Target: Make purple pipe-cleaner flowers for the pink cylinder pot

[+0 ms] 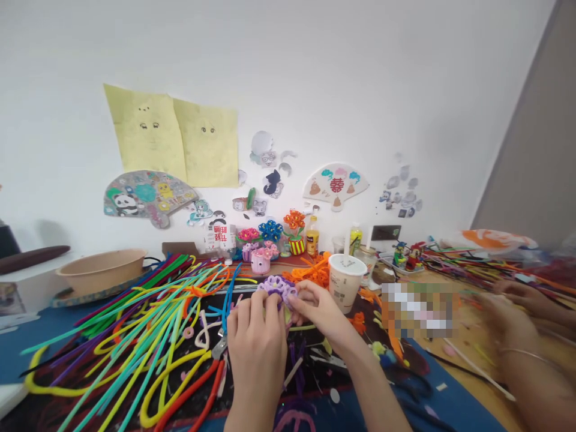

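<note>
purple flower (278,287) held at lower centre

the flower sits at the lower centre of the frame, between the person's two hands. the left hand (257,333) grasps it from the near left, back turned to the camera, fingers curled over its front. the right hand (317,307) pinches its right edge between thumb and forefinger.

just left of the left hand lies a metal tool (219,347), partly covered. pipe cleaners (182,294) in turquoise, yellow, green and purple spread across the lower left. a cup (345,285) with a straw stands just beyond the right hand, right of centre.

along the back, near the middle of the frame, stand a pink pot (260,263), blue flowers (270,230), orange flowers (294,222) and a bottle (312,235). a tan bowl (101,270) rests towards the left edge.

on the wall, two yellow sheets (148,144) hang at upper left, above a panda fan (146,192); a white fan (336,185) hangs right of centre. at lower right, a co-worker's hand (506,318) is blurred; its grip cannot be told.
</note>
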`<state>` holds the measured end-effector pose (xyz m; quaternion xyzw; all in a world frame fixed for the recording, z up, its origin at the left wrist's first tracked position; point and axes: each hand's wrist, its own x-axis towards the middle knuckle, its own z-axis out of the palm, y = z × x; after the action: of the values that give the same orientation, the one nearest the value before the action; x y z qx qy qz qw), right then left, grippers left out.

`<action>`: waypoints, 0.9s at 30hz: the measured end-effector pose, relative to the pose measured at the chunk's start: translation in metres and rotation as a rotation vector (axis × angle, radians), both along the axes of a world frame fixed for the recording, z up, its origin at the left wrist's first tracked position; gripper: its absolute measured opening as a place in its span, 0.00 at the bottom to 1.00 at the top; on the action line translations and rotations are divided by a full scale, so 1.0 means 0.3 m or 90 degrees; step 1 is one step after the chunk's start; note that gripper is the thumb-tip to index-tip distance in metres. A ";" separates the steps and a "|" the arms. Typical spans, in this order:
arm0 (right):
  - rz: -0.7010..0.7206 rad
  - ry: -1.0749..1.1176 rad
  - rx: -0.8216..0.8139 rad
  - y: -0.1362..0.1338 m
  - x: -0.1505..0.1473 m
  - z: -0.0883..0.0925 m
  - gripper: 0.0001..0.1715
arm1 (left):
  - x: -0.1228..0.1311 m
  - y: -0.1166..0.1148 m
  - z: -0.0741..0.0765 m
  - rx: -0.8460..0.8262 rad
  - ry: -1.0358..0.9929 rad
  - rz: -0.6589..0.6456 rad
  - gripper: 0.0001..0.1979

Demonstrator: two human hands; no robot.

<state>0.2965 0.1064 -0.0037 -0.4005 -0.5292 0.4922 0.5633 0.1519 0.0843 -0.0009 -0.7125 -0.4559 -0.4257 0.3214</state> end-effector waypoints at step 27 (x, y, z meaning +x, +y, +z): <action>0.039 0.005 -0.005 0.004 0.018 -0.018 0.31 | 0.002 0.001 -0.016 -0.029 -0.076 -0.071 0.06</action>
<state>0.3020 0.1075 -0.0092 -0.3842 -0.5368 0.5134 0.5483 0.1524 0.0845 -0.0058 -0.7170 -0.4438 -0.4742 0.2530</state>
